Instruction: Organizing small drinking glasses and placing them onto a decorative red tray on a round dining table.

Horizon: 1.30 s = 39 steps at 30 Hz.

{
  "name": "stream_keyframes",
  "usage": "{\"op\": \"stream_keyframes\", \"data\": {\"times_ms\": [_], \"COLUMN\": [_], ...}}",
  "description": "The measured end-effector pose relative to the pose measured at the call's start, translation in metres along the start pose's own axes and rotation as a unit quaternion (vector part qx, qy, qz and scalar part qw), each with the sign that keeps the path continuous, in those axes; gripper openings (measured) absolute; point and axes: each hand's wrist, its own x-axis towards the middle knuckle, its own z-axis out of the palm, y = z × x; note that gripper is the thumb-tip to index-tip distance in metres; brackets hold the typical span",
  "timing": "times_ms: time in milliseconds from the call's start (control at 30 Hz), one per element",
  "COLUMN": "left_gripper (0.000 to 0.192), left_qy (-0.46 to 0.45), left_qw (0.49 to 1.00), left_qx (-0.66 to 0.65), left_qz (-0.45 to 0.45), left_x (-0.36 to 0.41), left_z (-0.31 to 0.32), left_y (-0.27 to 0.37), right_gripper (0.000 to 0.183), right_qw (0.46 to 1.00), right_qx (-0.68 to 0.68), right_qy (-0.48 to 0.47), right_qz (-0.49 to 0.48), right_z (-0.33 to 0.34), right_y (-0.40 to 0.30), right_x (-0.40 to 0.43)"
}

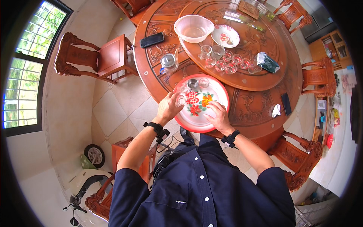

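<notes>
My left hand (168, 108) grips a small clear glass (180, 100) at the left side of a round enamel tray (197, 124), which has a red rim and a printed flower pattern. Over the tray's right half is my right hand (217, 115), fingers apart and nothing in it. Near the tray's far edge stand a small metal cup (192, 83) and a clear glass (204, 82), with another clear glass (183, 87) to their left. Beyond the tray, several glasses (231, 68) are grouped on the turntable, some showing red through them.
The carved wooden table (249, 107) carries a turntable (255, 83) with a plastic basin (194, 28), a patterned enamel dish (225, 36) and a dark green packet (268, 63). A glass teapot (169, 63) and a black phone (152, 40) lie left. Wooden chairs (112, 55) surround the table.
</notes>
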Motion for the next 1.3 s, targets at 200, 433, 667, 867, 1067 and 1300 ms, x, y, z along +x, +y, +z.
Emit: {"op": "stream_keyframes", "data": {"times_ms": [200,433,667,867,1067,1300], "left_gripper": [0.057,0.058,0.059,0.064,0.073,0.055], "left_qy": [0.014,0.014,0.007,0.007,0.014,0.064], "left_qw": [0.999,0.999,0.999,0.998,0.997,0.994], "left_qx": [0.017,0.02,0.012,0.01,-0.002,0.004], "left_qz": [-0.025,-0.029,-0.051,-0.062,-0.08,-0.084], "left_x": [0.004,0.006,0.008,0.007,-0.004,-0.021], "left_z": [0.009,0.013,0.013,0.01,-0.009,-0.026], "left_y": [-0.004,-0.01,-0.006,-0.007,-0.007,-0.006], "right_gripper": [0.035,0.032,0.026,0.027,0.038,0.066], "right_qw": [0.999,0.999,1.0,1.0,0.979,0.966], "right_qx": [0.028,0.03,0.027,0.007,0.066,0.015], "right_qy": [-0.004,-0.005,-0.004,-0.007,0.132,0.208], "right_qz": [0.018,0.013,0.004,-0.002,0.14,0.15], "right_z": [-0.009,-0.017,-0.025,-0.03,-0.047,-0.06], "right_y": [0.006,0.011,0.02,0.029,0.08,0.148], "right_x": [-0.007,-0.007,-0.004,0.001,0.029,0.095]}}
